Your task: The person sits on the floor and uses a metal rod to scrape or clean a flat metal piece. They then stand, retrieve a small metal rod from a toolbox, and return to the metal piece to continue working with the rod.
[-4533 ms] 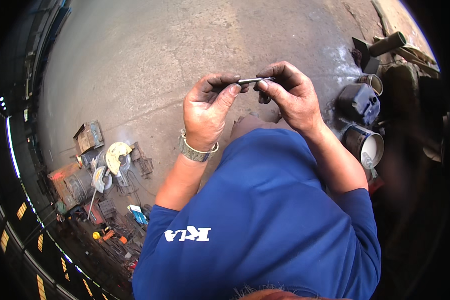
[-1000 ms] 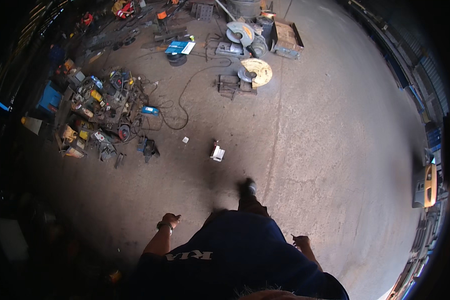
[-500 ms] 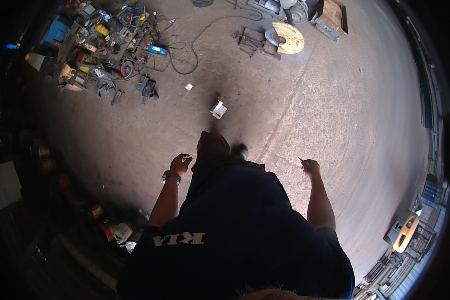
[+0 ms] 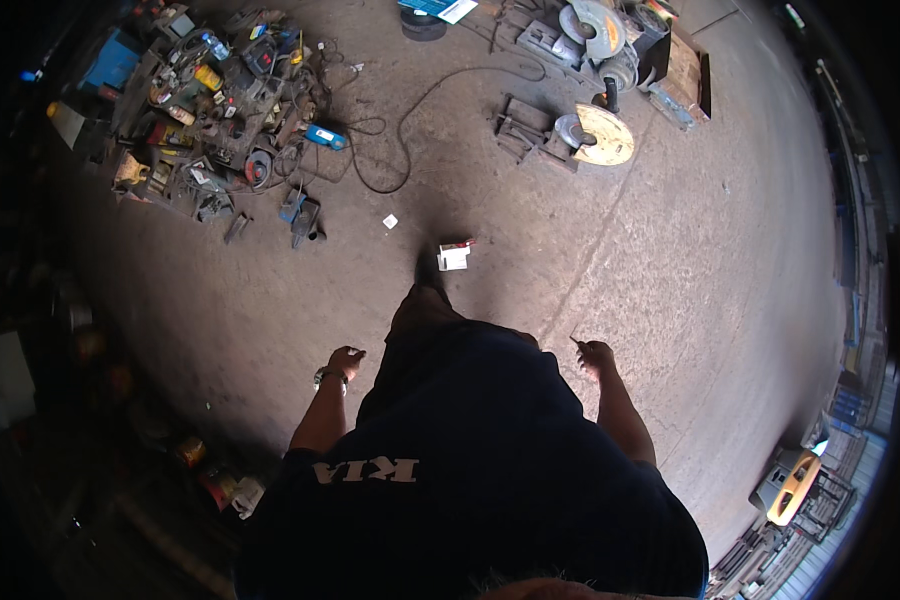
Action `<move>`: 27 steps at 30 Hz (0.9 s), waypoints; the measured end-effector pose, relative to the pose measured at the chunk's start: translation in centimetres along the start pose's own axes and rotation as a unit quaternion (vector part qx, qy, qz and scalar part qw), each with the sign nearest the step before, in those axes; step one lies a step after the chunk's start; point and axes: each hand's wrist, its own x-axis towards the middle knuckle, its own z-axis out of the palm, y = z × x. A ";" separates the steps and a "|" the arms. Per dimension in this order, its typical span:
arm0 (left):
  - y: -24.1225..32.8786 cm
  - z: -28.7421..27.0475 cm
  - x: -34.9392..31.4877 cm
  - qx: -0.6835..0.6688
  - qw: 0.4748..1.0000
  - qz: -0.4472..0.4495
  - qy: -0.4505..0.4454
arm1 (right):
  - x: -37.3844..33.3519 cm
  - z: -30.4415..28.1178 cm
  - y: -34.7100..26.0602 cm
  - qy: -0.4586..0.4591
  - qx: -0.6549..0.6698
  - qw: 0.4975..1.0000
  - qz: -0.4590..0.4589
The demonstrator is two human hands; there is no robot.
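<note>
My left hand, with a watch on its wrist, hangs beside my body with fingers closed. Whatever lies between its fingertips is too small to make out. On the other side, my right hand is closed on a thin, dark, pointed thing that sticks out toward the front; its kind is unclear. Neither hand touches anything else. On the concrete floor ahead of my foot lies a small white and red carton. A small white square lies farther off to its left.
Power tools, bottles and cables crowd a heap at the far left. A blue tool lies by its cord. Ahead right stand a cut-off saw and other machines. A yellow and grey object is at the right, by racks.
I have moved forward: the floor things sit closer to me, and a blue and white sheet has come into view at the top. Both hands have swung slightly, still closed.
</note>
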 end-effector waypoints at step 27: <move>1.5 -6.7 -1.4 -0.030 0.999 -0.022 0.032 | 9.3 1.9 -23.6 -0.032 -0.142 0.968 -0.203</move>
